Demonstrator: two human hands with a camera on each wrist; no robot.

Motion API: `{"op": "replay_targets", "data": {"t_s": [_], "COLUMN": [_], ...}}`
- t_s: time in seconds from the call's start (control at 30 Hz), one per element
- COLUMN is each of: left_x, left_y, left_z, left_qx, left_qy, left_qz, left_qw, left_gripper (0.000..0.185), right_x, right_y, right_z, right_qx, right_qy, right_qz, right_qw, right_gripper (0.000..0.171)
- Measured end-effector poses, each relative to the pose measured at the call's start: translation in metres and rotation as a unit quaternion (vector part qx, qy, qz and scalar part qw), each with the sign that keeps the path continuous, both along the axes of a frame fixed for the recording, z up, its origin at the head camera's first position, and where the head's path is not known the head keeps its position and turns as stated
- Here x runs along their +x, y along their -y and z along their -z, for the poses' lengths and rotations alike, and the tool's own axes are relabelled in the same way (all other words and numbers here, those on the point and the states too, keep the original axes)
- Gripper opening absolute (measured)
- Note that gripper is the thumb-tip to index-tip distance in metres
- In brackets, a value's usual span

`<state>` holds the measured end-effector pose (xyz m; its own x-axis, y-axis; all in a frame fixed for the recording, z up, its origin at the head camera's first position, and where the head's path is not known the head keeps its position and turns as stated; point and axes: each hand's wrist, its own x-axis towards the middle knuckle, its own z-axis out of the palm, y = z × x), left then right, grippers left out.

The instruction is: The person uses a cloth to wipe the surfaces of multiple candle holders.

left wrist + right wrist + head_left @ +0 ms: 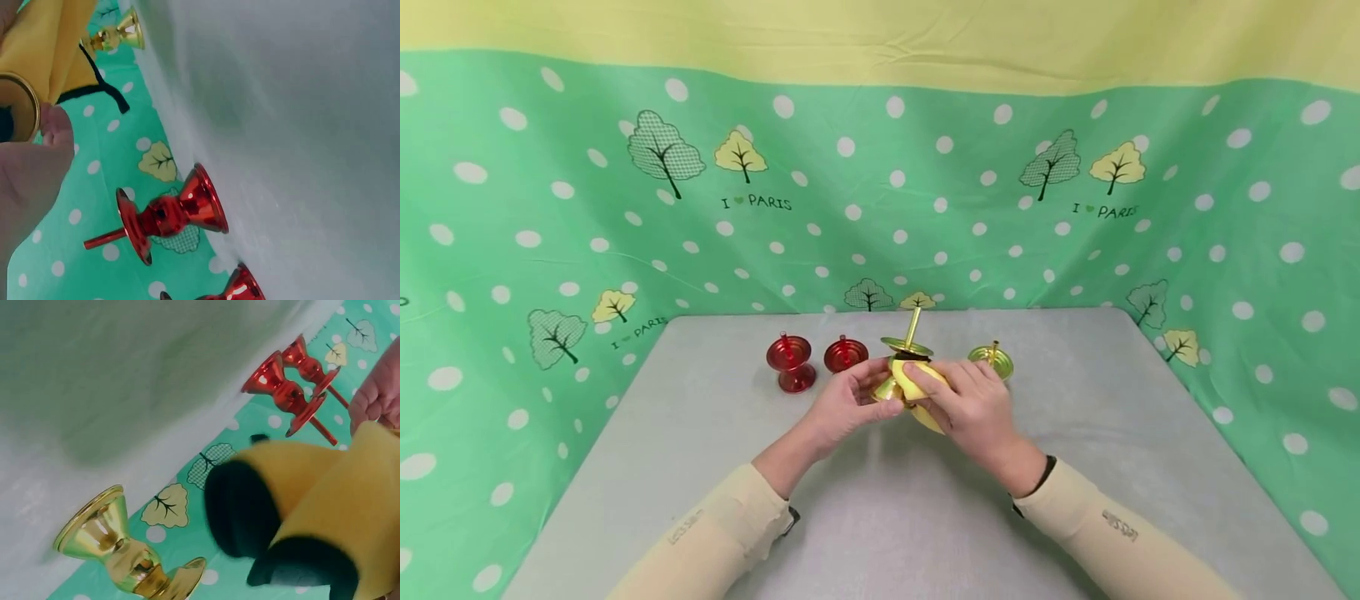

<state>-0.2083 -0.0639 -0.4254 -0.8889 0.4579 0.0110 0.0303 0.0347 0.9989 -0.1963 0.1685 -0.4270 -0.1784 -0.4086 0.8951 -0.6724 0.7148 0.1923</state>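
The left hand (850, 400) grips the base of a gold holder (904, 358), held above the table (700, 467) so it stays steady. The right hand (970, 404) presses a yellow cloth (921, 383) around its stem, fingers curled on the cloth. 2 red holders (792, 362) and 1 gold holder (991, 360) stand behind, apart.
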Motion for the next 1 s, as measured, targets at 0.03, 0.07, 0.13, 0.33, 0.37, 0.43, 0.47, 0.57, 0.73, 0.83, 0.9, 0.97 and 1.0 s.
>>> {"op": "replay_targets", "data": {"t_s": [0.03, 0.07, 0.13, 0.33, 0.37, 0.43, 0.47, 0.57, 0.73, 0.83, 0.9, 0.97, 1.0], "left_x": [0.000, 0.000, 0.001, 0.003, 0.003, 0.002, 0.002, 0.002, 0.001, 0.001, 0.001, 0.001, 0.000], "left_y": [0.000, 0.000, 0.002, 0.010, 0.009, 0.006, 0.004, 0.001, 0.002, 0.002, 0.002, 0.002, 0.002], "left_z": [0.000, 0.000, -0.001, -0.005, -0.005, -0.005, -0.005, -0.007, -0.009, -0.009, -0.009, -0.009, -0.009], "left_qx": [0.003, 0.008, 0.015, 0.015, 0.005, -0.022, -0.037, -0.065, -0.037, 0.003, 0.014, 0.005, -0.005], "left_qy": [0.000, -0.002, -0.003, -0.015, -0.023, -0.042, -0.054, -0.072, -0.052, -0.020, -0.007, -0.012, -0.017], "left_qz": [0.005, 0.011, 0.023, 0.056, 0.059, 0.058, 0.057, 0.046, 0.037, 0.046, 0.048, 0.047, 0.043], "left_qw": [1.0000, 0.9999, 0.9996, 0.9982, 0.9980, 0.9972, 0.9963, 0.9943, 0.9973, 0.9987, 0.9987, 0.9988, 0.9989], "left_gripper": [0.070, 0.071, 0.073, 0.075, 0.074, 0.070, 0.067, 0.060, 0.063, 0.067, 0.066, 0.068, 0.070], "right_x": [0.000, 0.000, 0.000, 0.002, 0.002, 0.003, 0.004, 0.005, 0.004, 0.004, 0.004, 0.005, 0.005], "right_y": [0.000, 0.000, 0.000, -0.001, 0.000, 0.001, 0.002, 0.005, 0.004, 0.001, 0.000, 0.001, 0.001], "right_z": [0.000, -0.001, -0.003, -0.008, -0.009, -0.010, -0.011, -0.012, -0.012, -0.011, -0.011, -0.012, -0.012], "right_qx": [0.000, 0.000, 0.002, 0.006, 0.006, 0.009, 0.010, 0.015, 0.016, 0.016, 0.022, 0.029, 0.033], "right_qy": [-0.003, -0.005, -0.009, -0.025, -0.028, -0.033, -0.035, -0.041, -0.047, -0.050, -0.052, -0.057, -0.059], "right_qz": [0.000, -0.001, -0.005, -0.017, -0.017, -0.017, -0.016, -0.010, -0.008, -0.010, -0.009, -0.007, -0.006], "right_qw": [1.000, 1.000, 1.000, 1.000, 0.999, 0.999, 0.999, 0.999, 0.999, 0.999, 0.998, 0.998, 0.998], "right_gripper": [0.032, 0.031, 0.030, 0.027, 0.027, 0.027, 0.026, 0.025, 0.023, 0.022, 0.022, 0.022, 0.022]}}
